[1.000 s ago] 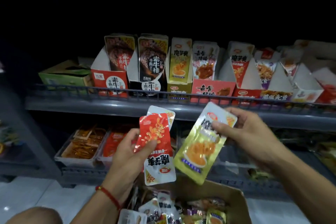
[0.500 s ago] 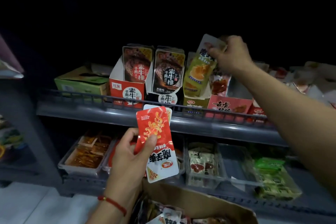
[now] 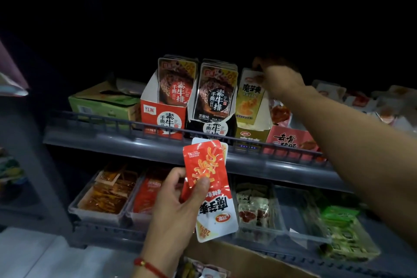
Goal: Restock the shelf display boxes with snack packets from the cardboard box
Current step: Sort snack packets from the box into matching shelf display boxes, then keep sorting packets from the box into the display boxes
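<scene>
- Yellow packet (image 3: 249, 95) stands upright in the yellow display box (image 3: 250, 136) on the upper shelf (image 3: 117, 140), near the shelf's front rail, just right of the black box (image 3: 212, 128).
- Right hand (image 3: 278, 80) pinches the yellow packet's top edge.
- Left hand (image 3: 180, 201) grips red packets (image 3: 208, 185) in front of the lower shelf, thumb across the front one.
- Cardboard box (image 3: 243, 259) sits at the bottom, below the left hand, with more packets inside.

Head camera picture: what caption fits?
Right hand slots yellow packet into shelf box; left hand holds red packets.
</scene>
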